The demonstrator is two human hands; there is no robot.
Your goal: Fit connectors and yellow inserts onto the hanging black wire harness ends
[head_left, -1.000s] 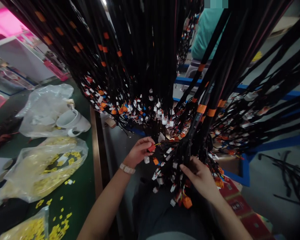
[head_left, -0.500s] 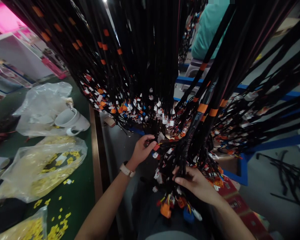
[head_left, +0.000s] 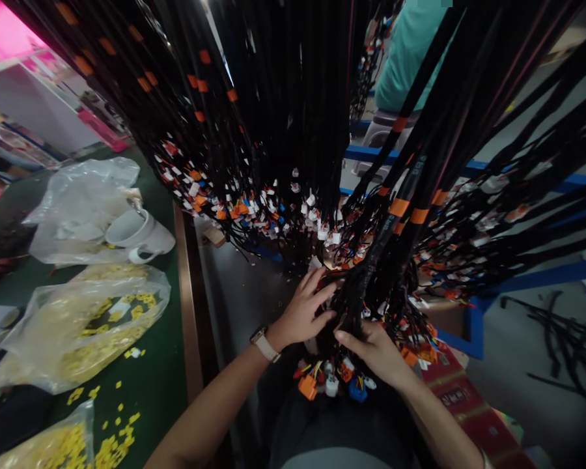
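A thick black wiring harness (head_left: 357, 286) hangs down in front of me, its lower branches ending in loose connectors. My right hand (head_left: 375, 352) is closed around its lower part, the thumb lying across the wires. Against the harness's left side rests my left hand (head_left: 303, 311), fingers stretched out and apart; a watch is on that wrist. Some wire ends behind its fingers are hidden. Below both hands dangle an orange connector (head_left: 307, 387), a white connector (head_left: 331, 385) and a blue connector (head_left: 358, 389), just above my lap.
Many more harnesses (head_left: 273, 130) hang close ahead. On the green table (head_left: 163, 365) at left are a white mug (head_left: 149, 238) and plastic bags (head_left: 97, 326) with small yellow parts. Blue frame bars (head_left: 532, 277) and a red box (head_left: 461, 391) stand at right. A person in teal (head_left: 405, 65) sits beyond.
My left hand has moved right, from a red connector at the harness's side onto the wires, its fingers spreading. The dangling connectors have shifted slightly up and left. My right hand stays on the harness.
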